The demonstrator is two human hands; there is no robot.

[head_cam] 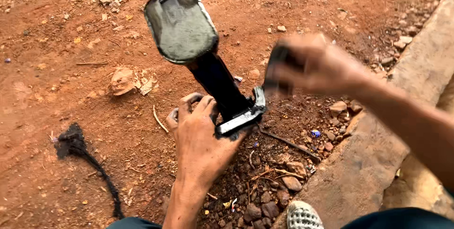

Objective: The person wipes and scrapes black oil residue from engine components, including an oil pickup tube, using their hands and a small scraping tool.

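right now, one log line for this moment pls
left hand: grips base of black metal part | right hand: blurred, holds small dark object beside it | ground: red dirt, stones, concrete kerb

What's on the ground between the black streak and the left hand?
Head view: only red dirt with scattered twigs lies between the black streak and the left hand.

Both hands bare, left hand (201, 137) smeared with black grime, forearms unsleeved. Dark trousers (397, 218) at lower edge. Pale perforated clog (302, 216) on foot.
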